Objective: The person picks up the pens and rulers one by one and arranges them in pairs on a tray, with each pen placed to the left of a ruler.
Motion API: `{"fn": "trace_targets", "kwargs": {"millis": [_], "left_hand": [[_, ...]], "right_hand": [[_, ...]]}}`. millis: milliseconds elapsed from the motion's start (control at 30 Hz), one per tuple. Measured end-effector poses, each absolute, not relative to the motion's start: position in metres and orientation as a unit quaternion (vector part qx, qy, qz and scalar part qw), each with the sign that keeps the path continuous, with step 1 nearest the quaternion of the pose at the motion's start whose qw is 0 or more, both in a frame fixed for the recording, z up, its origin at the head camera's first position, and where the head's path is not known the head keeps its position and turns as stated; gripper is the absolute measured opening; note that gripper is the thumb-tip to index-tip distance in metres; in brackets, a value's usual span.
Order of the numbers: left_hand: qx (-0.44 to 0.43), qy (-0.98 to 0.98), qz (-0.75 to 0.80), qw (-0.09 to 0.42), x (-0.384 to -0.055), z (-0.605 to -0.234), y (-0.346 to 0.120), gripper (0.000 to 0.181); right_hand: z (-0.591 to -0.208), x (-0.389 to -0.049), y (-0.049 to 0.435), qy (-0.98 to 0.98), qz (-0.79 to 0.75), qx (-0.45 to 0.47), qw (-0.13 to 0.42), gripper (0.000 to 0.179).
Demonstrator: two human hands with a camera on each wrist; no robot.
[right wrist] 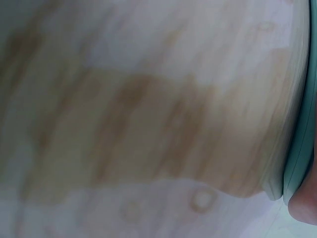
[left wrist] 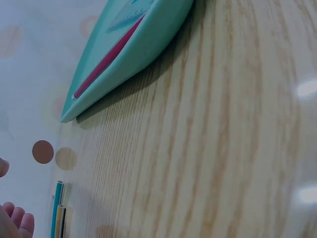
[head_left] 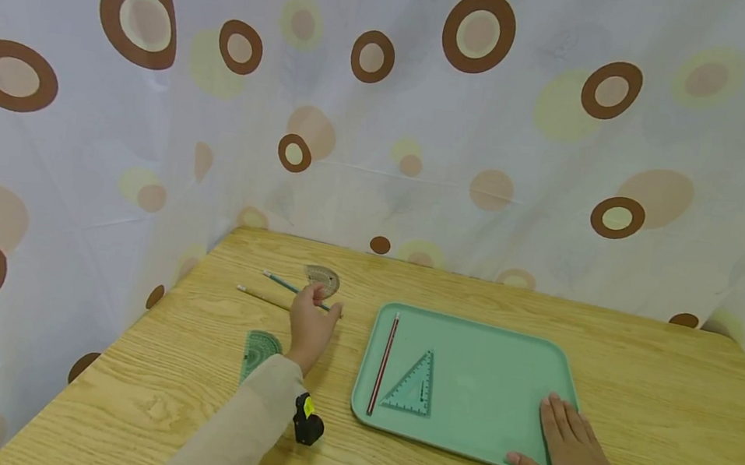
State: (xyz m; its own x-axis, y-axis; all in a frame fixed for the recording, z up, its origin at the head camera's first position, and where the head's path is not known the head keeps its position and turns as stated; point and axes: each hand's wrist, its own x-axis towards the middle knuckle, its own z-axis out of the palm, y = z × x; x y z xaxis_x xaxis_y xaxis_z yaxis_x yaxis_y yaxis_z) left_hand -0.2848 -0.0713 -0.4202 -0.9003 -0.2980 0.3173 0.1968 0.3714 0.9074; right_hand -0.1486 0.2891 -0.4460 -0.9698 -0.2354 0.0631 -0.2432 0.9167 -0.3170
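Note:
My left hand (head_left: 312, 328) hovers over a teal pencil (head_left: 281, 282) and a yellow pencil (head_left: 263, 297) on the wooden table, thumb and fingers apart with nothing between them. In the left wrist view, its fingertips (left wrist: 26, 223) show beside both pencils. A clear protractor (head_left: 326, 279) lies just beyond this hand, and a green protractor (head_left: 262, 351) is partly covered by the sleeve. Across the right front rim of a mint-green tray (head_left: 492, 394) rests my right hand (head_left: 572, 459), fingers straight. On the tray's left side lie a red pencil (head_left: 383, 364) and a clear triangular set square (head_left: 419, 388).
The wooden table (head_left: 662, 396) reaches back to a hanging curtain (head_left: 400, 126) with brown and beige circles, which also borders it on both sides. A black wrist device (head_left: 307, 422) with a yellow patch is on the left forearm.

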Motion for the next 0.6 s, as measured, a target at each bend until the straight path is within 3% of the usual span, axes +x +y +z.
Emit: {"fn": "trace_targets", "kwargs": {"millis": [600], "left_hand": [[0.01,-0.83,-0.517,0.208,-0.287,-0.424,-0.1,0.036]], "right_hand": [[-0.446,-0.149,0.289,-0.979,0.16,0.123,0.016,0.097]]}}
